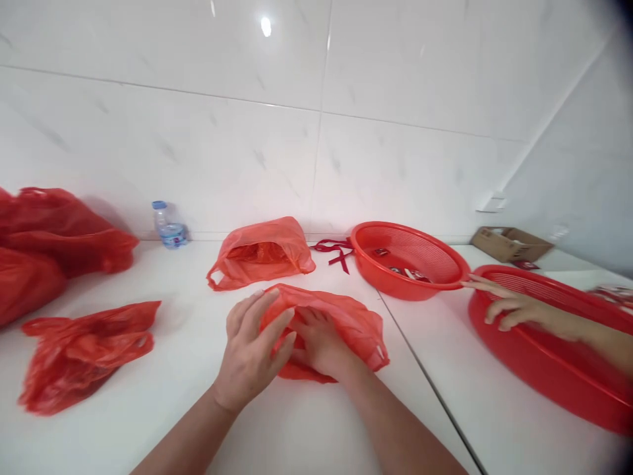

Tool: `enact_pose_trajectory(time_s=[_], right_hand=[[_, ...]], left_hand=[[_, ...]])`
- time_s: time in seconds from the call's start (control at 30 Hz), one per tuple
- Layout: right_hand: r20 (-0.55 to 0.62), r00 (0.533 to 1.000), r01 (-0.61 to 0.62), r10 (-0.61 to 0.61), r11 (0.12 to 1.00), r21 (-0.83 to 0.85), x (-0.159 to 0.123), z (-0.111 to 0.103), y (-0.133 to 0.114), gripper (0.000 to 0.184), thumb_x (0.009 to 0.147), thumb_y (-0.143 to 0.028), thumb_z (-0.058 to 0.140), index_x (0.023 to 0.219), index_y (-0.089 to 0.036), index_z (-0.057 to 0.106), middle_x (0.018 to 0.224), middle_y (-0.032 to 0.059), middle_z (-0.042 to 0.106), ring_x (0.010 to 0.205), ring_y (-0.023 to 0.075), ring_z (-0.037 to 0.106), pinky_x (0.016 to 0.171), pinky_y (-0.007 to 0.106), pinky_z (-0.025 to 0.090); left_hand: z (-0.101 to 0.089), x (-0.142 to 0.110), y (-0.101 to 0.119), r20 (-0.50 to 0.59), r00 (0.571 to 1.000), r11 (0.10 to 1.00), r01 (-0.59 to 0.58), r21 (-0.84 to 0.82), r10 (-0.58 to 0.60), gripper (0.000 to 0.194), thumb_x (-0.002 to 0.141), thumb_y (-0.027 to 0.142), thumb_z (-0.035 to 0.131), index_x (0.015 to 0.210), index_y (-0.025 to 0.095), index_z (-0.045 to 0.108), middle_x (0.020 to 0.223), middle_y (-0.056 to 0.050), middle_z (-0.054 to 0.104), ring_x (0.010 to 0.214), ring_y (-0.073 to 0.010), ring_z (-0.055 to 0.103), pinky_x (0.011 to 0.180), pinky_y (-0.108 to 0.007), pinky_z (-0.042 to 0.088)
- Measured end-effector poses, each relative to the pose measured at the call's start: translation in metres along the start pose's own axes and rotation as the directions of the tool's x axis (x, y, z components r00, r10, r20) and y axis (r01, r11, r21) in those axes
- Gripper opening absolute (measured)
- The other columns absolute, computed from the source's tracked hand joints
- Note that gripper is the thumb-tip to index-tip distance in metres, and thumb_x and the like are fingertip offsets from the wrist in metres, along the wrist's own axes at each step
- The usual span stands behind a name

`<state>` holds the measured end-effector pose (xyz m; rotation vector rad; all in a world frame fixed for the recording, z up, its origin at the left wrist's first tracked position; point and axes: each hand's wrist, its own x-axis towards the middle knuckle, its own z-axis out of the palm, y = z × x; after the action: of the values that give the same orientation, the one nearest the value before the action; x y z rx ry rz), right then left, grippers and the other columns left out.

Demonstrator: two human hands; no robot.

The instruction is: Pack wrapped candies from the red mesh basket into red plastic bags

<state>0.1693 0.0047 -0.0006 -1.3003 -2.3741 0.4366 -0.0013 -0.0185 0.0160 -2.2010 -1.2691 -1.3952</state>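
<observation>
A red plastic bag [353,316] lies on the white table in front of me, its mouth facing me. My right hand [319,340] reaches into that mouth, with the fingers stretched out and spread against the inside. At the bag's left edge is my left hand [254,346], its fingers apart and slightly curved; I cannot tell whether they touch the plastic. Just behind lies a second red bag [291,241] with its opening toward me and something red inside. Dark red ribbon pieces [339,251] lie to the right of it.
A red basket [410,290] holding a few small packets stands at the back right. Beside it, another person's hand [519,310] reaches over a larger red basket [524,363]. Farther back is a cardboard box [512,247]. On the left are a crumpled red bag [89,356], full red bags [59,237] and a water bottle [171,227].
</observation>
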Motion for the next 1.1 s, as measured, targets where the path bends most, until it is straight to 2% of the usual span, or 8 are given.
enact_pose_trajectory(time_s=[0.07,0.17,0.4,0.6,0.8,0.93,1.0,1.1], right_hand=[[0.004,1.0,-0.004,0.004,1.0,0.012,0.0,-0.001,-0.002,0.049,0.081,-0.043,0.061,0.127,-0.029,0.052,0.134,0.0043,0.049,0.125,0.0268,0.041,0.106,0.042,0.028],[-0.006,1.0,0.0,0.001,1.0,0.012,-0.001,-0.002,0.0,0.048,0.079,-0.037,0.066,0.125,-0.032,0.053,0.136,0.0022,0.047,0.127,0.0252,0.04,0.107,0.04,0.029],[-0.191,0.98,0.081,-0.057,0.99,0.118,0.0,0.006,-0.002,0.021,0.082,-0.026,0.061,0.103,-0.025,0.066,0.114,0.0016,0.062,0.107,0.0158,0.056,0.093,0.027,0.046],[-0.601,0.76,0.325,-0.247,0.945,0.023,-0.006,-0.017,-0.036,0.021,0.085,-0.016,0.048,0.095,-0.02,0.066,0.096,0.0032,0.066,0.09,0.0117,0.061,0.082,0.024,0.05],[-0.807,0.585,-0.085,-0.086,0.982,-0.167,-0.013,-0.083,0.02,0.031,0.086,-0.022,0.048,0.114,-0.018,0.059,0.129,0.0125,0.05,0.121,0.0228,0.046,0.1,0.04,0.041],[-0.715,0.692,-0.427,0.096,0.854,-0.298,-0.019,-0.117,0.089,0.047,0.082,-0.025,0.052,0.127,-0.012,0.051,0.13,0.017,0.051,0.123,0.0316,0.043,0.101,0.051,0.036],[-0.586,0.79,-0.45,0.179,0.818,-0.358,-0.028,-0.12,0.113,0.041,0.082,-0.024,0.051,0.121,-0.014,0.056,0.116,0.0144,0.062,0.109,0.0303,0.055,0.094,0.048,0.042],[-0.508,0.847,-0.394,0.153,0.823,-0.41,-0.048,-0.106,0.13,0.036,0.083,-0.017,0.044,0.116,-0.017,0.059,0.104,0.0097,0.067,0.092,0.0246,0.062,0.086,0.041,0.046]], left_hand=[[0.008,-0.003,-0.002,0.111,0.994,0.995,-0.035,0.098,0.024,0.029,0.079,0.025,0.059,0.108,0.029,0.061,0.141,-0.008,0.042,0.133,-0.0335,0.032,0.108,-0.053,0.024],[0.022,-0.006,-0.018,0.125,0.979,0.974,0.139,0.181,-0.163,0.031,0.081,0.032,0.055,0.11,0.025,0.061,0.144,-0.011,0.038,0.135,-0.039,0.026,0.107,-0.058,0.022],[0.034,-0.018,-0.06,0.241,0.86,0.881,0.472,-0.041,-0.449,0.049,0.078,0.051,0.05,0.117,0.023,0.055,0.128,-0.011,0.048,0.118,-0.0313,0.049,0.099,-0.049,0.041],[0.027,-0.014,-0.057,0.317,0.785,0.812,0.579,-0.073,-0.532,0.044,0.08,0.049,0.049,0.114,0.022,0.057,0.12,-0.009,0.057,0.111,-0.0286,0.055,0.094,-0.043,0.046],[0.015,-0.006,-0.047,0.32,0.689,0.689,0.713,-0.134,-0.651,0.051,0.079,0.049,0.049,0.122,0.022,0.055,0.119,-0.008,0.058,0.093,-0.0253,0.062,0.08,-0.037,0.052],[0.013,-0.007,-0.05,0.308,0.607,0.55,0.794,-0.258,-0.732,0.044,0.078,0.042,0.049,0.117,0.022,0.056,0.103,-0.007,0.063,0.084,-0.0225,0.064,0.068,-0.031,0.052],[0.013,-0.008,-0.054,0.274,0.585,0.504,0.805,-0.314,-0.763,0.043,0.077,0.04,0.05,0.117,0.023,0.055,0.095,-0.004,0.064,0.077,-0.0205,0.063,0.063,-0.029,0.051],[0.012,-0.009,-0.06,0.226,0.554,0.447,0.805,-0.39,-0.801,0.042,0.076,0.039,0.052,0.115,0.025,0.053,0.085,-0.001,0.062,0.067,-0.0179,0.061,0.059,-0.028,0.049]])
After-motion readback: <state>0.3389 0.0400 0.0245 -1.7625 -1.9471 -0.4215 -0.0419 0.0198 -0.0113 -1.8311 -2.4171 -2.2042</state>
